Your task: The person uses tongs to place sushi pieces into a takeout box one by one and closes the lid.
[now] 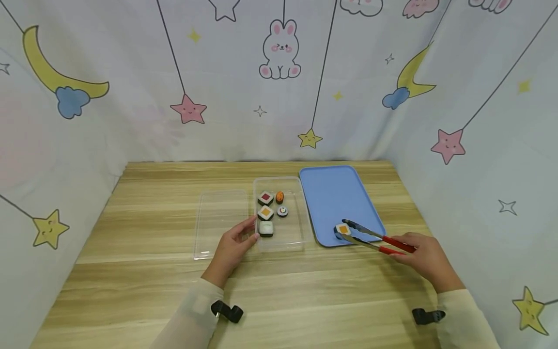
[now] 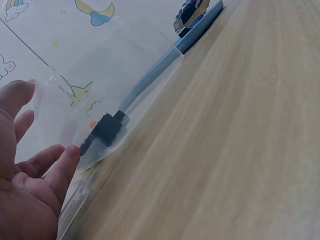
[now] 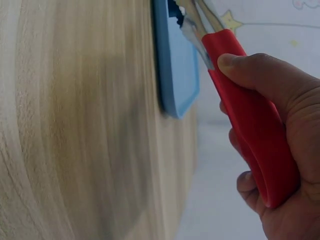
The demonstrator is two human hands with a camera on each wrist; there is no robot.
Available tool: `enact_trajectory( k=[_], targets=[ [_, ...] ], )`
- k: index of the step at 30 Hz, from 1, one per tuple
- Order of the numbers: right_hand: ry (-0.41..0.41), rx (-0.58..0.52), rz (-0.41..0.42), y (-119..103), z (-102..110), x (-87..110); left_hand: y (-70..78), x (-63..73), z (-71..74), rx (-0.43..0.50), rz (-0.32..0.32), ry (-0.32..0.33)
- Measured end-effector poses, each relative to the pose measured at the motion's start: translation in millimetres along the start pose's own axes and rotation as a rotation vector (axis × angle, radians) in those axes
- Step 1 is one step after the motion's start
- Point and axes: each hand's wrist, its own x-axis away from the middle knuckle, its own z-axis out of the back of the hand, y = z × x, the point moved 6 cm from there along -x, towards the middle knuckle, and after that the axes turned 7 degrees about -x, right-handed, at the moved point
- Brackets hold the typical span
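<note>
My right hand (image 1: pixel 429 257) grips the red handles of metal tongs (image 1: pixel 376 232). On the near part of a blue tray (image 1: pixel 335 191), the tongs' tips stand on either side of a sushi roll piece with an orange centre (image 1: pixel 343 229); I cannot tell whether they squeeze it. The fingertips of my left hand (image 1: pixel 233 249) touch the left wall of a clear plastic container (image 1: pixel 293 242). Inside that container lie several sushi pieces, among them a red-centred roll (image 1: pixel 265 198), an orange-topped piece (image 1: pixel 280 197) and a pale green-topped piece (image 1: pixel 266 229).
Left of the container, partly behind my left hand, a clear lid (image 1: pixel 220 213) lies on the wooden table (image 1: pixel 144 271). The tray stands close along the container's right side. A printed curtain (image 1: pixel 235 140) borders the table's back and sides.
</note>
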Motion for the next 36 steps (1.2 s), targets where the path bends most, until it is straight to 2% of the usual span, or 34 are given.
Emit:
enact_trajectory(
  k=[13, 21, 29, 36],
  targets=[
    [0.063, -0.049, 0.068, -14.0, 10.5, -17.0, -2.6, -0.3, 0.7, 0.021, -0.006, -0.007],
    [0.062, -0.084, 0.108, -38.8, 15.9, -40.7, -2.4, -0.3, 0.5, 0.015, 0.001, -0.014],
    [-0.004, -0.095, 0.224, -84.0, -1.9, -72.5, -3.0, 0.6, 0.4, 0.012, -0.002, -0.009],
    [-0.111, -0.096, 0.263, -115.2, -25.6, -96.9, 0.0, 0.6, 0.6, 0.028, 0.002, -0.013]
  ],
)
